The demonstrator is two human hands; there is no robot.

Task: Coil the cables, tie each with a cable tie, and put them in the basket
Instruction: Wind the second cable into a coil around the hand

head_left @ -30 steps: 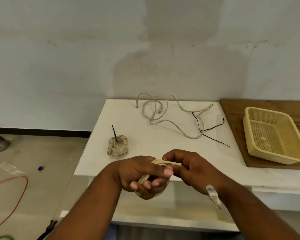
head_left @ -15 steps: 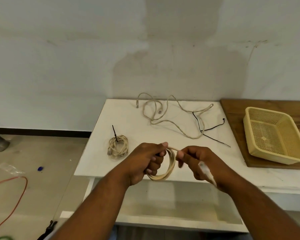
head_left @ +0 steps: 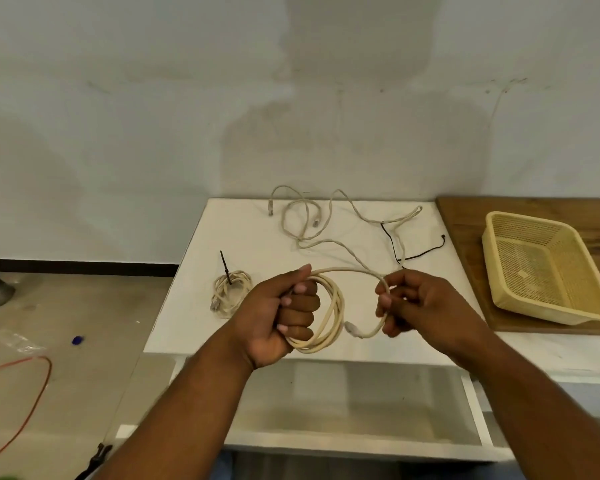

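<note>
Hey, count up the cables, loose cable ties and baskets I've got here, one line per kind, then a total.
Cream cables: 3, the tied coil, the loose one, the coil in hand
Loose black cable ties: 2
Baskets: 1
Total: 6

The two hands were pressed close together a second ago, with the cream cable [head_left: 329, 317] bunched up small between them. Now they have moved apart. The left hand [head_left: 281, 311] has turned into a fist around one side of the coil, and the loops hang open in a big ring. The right hand [head_left: 413, 303] has slid out to the right along the loose end, so a curved piece of cable stretches between the hands. The plug [head_left: 352, 329], which hung by the right wrist, now dangles between the hands, just beside the ring.
</note>
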